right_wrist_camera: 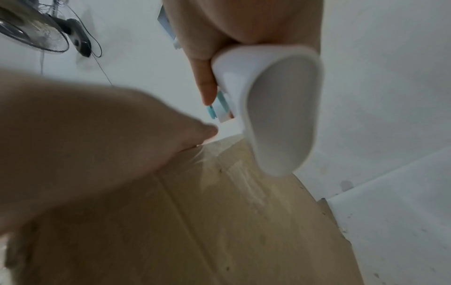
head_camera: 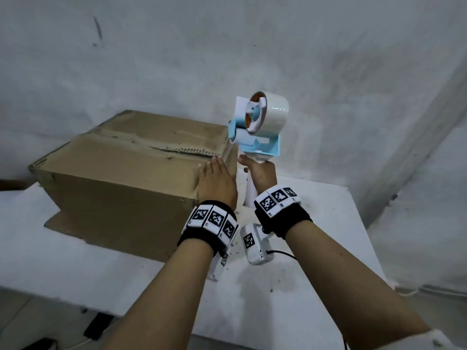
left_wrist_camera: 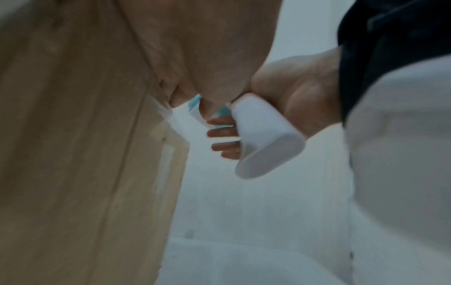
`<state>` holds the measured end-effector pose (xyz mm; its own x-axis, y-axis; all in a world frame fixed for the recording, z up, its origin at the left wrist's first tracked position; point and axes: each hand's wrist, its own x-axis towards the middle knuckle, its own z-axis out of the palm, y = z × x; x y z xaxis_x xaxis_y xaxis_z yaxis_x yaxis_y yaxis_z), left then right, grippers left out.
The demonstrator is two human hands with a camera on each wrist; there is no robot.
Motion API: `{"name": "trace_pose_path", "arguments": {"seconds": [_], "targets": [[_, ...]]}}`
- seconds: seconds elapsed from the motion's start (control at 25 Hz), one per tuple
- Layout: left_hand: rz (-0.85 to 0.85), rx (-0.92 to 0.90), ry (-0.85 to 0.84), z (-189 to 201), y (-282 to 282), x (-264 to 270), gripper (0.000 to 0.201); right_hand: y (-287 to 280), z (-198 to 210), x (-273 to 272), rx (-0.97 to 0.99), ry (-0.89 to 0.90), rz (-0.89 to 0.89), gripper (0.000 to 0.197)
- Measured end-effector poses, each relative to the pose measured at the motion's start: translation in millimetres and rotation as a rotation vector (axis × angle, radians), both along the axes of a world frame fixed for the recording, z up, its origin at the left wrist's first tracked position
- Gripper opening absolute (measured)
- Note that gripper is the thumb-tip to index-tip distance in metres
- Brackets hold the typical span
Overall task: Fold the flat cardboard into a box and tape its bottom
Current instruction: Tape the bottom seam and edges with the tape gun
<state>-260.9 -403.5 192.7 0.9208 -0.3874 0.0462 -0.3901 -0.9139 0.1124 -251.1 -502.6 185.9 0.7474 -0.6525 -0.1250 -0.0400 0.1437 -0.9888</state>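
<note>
Box lengthwise leftward, seam up

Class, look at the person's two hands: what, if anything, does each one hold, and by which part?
The right hand grips the tape dispenser by its white handle. The left hand holds nothing; it lies flat against the cardboard box near its upper corner.

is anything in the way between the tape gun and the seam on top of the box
Nothing visible. The tape gun, held by the right hand, is at the box's right edge where the seam ends. The left hand lies flat on the corner, beside the seam.
</note>
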Motion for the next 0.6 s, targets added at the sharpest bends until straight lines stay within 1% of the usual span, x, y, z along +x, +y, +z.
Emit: {"name": "trace_pose_path", "arguments": {"seconds": [0.08,0.12,0.2,0.24,0.28,0.32,0.36,0.4,0.48,0.6], "targets": [[0.021,0.009,-0.048,-5,2,-2,0.054,-13,-1,4,-0.014,0.012,0.056,0.058],[0.053,0.012,-0.048,-5,1,-2,0.054,-17,-3,6,-0.015,0.027,0.078,0.069],[0.125,0.037,-0.048,3,-9,-2,0.048,-26,-15,15,-0.037,0.058,0.112,0.094],[0.151,0.076,-0.046,10,-19,0,0.044,-29,-16,17,-0.056,0.078,0.131,0.099],[0.191,0.109,-0.019,18,-31,4,0.042,-33,-16,20,-0.070,0.074,0.155,0.095],[0.238,0.114,0.012,23,-41,9,0.040,-37,-13,23,-0.088,0.066,0.176,0.082],[0.275,0.078,0.019,24,-48,14,0.039,-39,-10,23,-0.107,0.064,0.193,0.065],[0.303,0.027,0.012,19,-52,23,0.040,-43,-8,27,-0.121,0.061,0.201,0.053],[0.295,-0.037,0.027,7,-58,44,0.048,-53,-5,34,-0.121,0.032,0.196,0.042],[0.228,-0.086,0.114,4,-65,71,0.053,-68,-2,51,-0.079,-0.036,0.195,0.031]]}}
